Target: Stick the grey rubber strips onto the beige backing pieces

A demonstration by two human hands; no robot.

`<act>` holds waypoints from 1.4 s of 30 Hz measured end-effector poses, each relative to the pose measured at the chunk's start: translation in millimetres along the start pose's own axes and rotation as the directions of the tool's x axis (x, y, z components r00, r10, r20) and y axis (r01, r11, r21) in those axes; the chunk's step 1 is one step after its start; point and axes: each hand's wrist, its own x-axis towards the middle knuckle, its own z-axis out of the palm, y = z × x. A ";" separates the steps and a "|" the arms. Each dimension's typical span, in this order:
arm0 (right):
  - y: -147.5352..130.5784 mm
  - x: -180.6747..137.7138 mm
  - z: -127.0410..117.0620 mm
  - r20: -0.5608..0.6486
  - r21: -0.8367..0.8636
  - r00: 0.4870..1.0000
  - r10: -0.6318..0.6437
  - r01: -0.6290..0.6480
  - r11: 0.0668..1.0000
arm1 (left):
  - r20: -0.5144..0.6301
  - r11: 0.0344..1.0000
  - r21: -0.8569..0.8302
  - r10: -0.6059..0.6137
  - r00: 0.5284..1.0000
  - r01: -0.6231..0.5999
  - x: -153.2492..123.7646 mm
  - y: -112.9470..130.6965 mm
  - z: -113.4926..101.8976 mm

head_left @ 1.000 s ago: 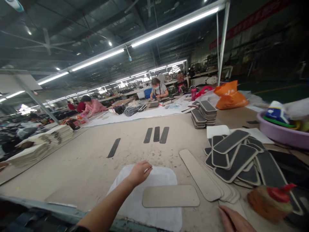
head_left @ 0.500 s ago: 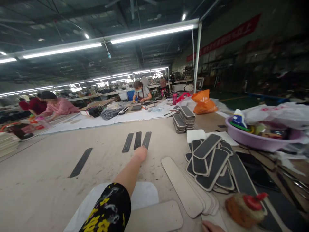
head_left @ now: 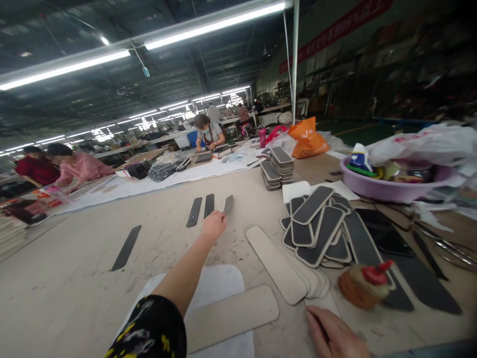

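Observation:
My left hand (head_left: 213, 224) reaches far across the big work table and pinches the near end of a narrow dark strip (head_left: 228, 204), lifting it off the surface. Two more dark strips (head_left: 201, 209) lie just left of it, and a fourth (head_left: 126, 247) lies further left. My right hand (head_left: 334, 336) rests flat at the near table edge, fingers stretched out and holding nothing. In front of me a beige rounded board (head_left: 231, 317) lies on a white cloth (head_left: 219, 283).
A fanned row of beige boards (head_left: 278, 263) and a heap of dark rounded boards (head_left: 316, 226) lie to the right. Beside them are a round brush with a red top (head_left: 359, 287), a purple basin (head_left: 391, 188), stacked boards (head_left: 278, 168) and an orange bag (head_left: 307, 139). Other people work at far tables.
My left arm stretched out from the white cloth to the three dark strips and took hold of the rightmost one, which now tilts up. My view shifted right.

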 end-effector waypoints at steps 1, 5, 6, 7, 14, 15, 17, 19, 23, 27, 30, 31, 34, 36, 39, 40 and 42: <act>-3.3 0.4 -1.6 0.005 0.007 1.000 0.030 -0.030 1.000 | -0.041 1.000 -0.018 0.004 0.999 -0.005 -13.0 1.4 -10.9; -12.8 2.3 -6.8 0.063 0.088 0.985 0.161 -0.166 0.982 | -0.128 0.936 -0.351 -0.021 0.992 -0.025 -85.2 0.7 -57.4; -14.5 3.7 -8.1 0.070 0.130 0.977 0.201 -0.208 0.969 | -0.103 0.862 -0.506 -0.042 0.994 -0.016 -107.0 -0.8 -68.2; -16.7 5.6 -9.4 0.070 0.185 0.967 0.246 -0.254 0.949 | -0.057 0.770 -0.639 -0.045 0.997 -0.002 -129.4 -2.6 -77.9; -57.9 26.4 -15.3 0.334 0.654 0.837 0.434 -0.538 0.532 | 0.204 0.308 -0.939 0.130 0.970 0.156 -257.1 -14.1 -105.2; -65.1 28.0 -15.3 0.398 0.660 0.819 0.413 -0.568 0.492 | 0.245 0.282 -0.939 0.151 0.958 0.196 -268.6 -14.6 -103.9; -77.0 28.9 -15.4 0.502 0.643 0.785 0.363 -0.620 0.451 | 0.311 0.234 -0.934 0.172 0.935 0.268 -287.1 -14.8 -99.1; -84.7 27.5 -16.5 0.565 0.621 0.768 0.302 -0.637 0.457 | 0.347 0.163 -0.933 0.163 0.924 0.322 -300.5 -14.9 -93.1; -88.6 21.7 -20.5 0.606 0.591 0.744 0.282 -0.658 0.466 | 0.427 -0.012 -0.903 0.106 0.898 0.430 -317.7 -17.9 -81.2; -84.1 17.7 -19.2 0.609 0.503 0.697 0.379 -0.709 0.494 | 0.499 -0.059 -0.864 0.011 0.866 0.499 -325.9 -28.2 -64.6; -82.1 19.8 -15.1 0.581 0.445 0.712 0.394 -0.684 0.579 | 0.513 0.051 -0.854 -0.096 0.853 0.518 -324.6 -39.7 -48.1; -82.0 22.0 -13.7 0.578 0.424 0.719 0.387 -0.669 0.611 | 0.516 0.088 -0.845 -0.125 0.847 0.528 -322.4 -43.5 -42.8; -82.3 32.6 -8.3 0.557 0.356 0.745 0.367 -0.613 0.705 | 0.528 0.201 -0.804 -0.194 0.827 0.560 -310.1 -52.5 -30.0; -81.7 41.3 -2.6 0.511 0.315 0.779 0.363 -0.563 0.764 | 0.524 0.276 -0.774 -0.224 0.821 0.570 -298.2 -56.1 -23.3; -78.9 52.0 8.7 0.457 0.259 0.802 0.384 -0.533 0.806 | 0.537 0.333 -0.738 -0.237 0.810 0.587 -279.2 -60.0 -12.8; -77.9 54.4 12.5 0.447 0.239 0.800 0.399 -0.537 0.809 | 0.545 0.333 -0.732 -0.236 0.804 0.594 -273.6 -61.7 -8.9; -76.2 57.5 18.9 0.436 0.200 0.795 0.422 -0.543 0.816 | 0.557 0.321 -0.730 -0.231 0.797 0.603 -264.4 -66.0 -0.5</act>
